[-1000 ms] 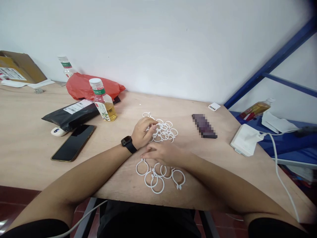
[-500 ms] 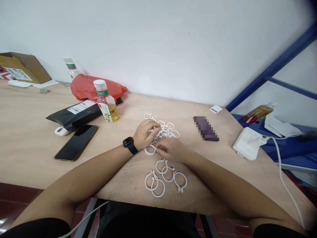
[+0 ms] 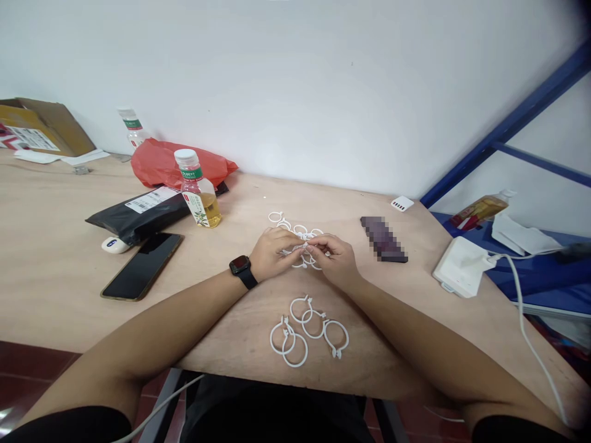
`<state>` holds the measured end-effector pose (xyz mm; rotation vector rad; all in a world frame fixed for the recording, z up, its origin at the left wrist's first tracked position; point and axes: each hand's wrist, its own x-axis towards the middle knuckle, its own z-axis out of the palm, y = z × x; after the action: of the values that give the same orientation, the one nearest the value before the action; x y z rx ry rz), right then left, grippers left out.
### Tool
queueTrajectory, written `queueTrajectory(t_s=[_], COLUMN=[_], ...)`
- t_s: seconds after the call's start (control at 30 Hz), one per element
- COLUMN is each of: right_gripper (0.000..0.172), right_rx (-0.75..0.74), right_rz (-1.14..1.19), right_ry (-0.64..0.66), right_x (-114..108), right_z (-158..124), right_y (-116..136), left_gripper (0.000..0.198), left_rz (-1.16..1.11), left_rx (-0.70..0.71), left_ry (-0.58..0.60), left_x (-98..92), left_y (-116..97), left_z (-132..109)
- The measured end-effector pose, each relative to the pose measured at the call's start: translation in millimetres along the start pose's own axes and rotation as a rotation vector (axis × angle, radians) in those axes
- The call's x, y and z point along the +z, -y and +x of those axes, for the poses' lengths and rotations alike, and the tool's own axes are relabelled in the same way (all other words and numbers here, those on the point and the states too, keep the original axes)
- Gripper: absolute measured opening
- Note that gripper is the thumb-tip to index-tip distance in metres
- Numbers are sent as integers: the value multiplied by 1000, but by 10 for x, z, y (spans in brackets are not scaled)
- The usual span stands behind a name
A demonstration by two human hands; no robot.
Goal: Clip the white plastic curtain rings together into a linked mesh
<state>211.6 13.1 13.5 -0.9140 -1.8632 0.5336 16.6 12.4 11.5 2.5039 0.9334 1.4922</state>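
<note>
My left hand [image 3: 273, 253] and my right hand [image 3: 336, 257] meet fingertip to fingertip above a pile of white plastic rings [image 3: 300, 229]. Between their pinched fingers is a white ring [image 3: 305, 245], partly covered by the fingers. More of the pile lies under and behind both hands, so parts of it are hidden. Closer to the front edge, a loose group of several white rings with small clasp ends [image 3: 294, 351] lies flat, some overlapping.
On the left are a drink bottle [image 3: 198, 191], a red bag [image 3: 161, 161], a black parcel [image 3: 138, 212], a white earphone case [image 3: 115, 245] and a phone [image 3: 142, 266]. A blurred-out dark item [image 3: 384, 239] and a white power adapter [image 3: 463, 267] with a cable lie right.
My right hand has moved up and away from me to meet my left fingertips. A ring is now pinched between both hands. The front group of rings has not moved.
</note>
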Motion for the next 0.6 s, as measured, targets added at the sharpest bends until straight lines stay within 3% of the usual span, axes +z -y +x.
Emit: queueTrajectory(t_s=[0.23,0.6], right_gripper=[6,16], right_rx=[-79,-50], right_rz=[6,40], right_ry=[-17,68], right_x=[6,-5], right_z=[8,22], right_y=[27,-36], left_gripper=[13,15], left_rz=[-95,-125], left_rx=[3,14], left_ry=[-15,17], left_x=[7,-7], left_y=[14,0], left_z=[-3,-12])
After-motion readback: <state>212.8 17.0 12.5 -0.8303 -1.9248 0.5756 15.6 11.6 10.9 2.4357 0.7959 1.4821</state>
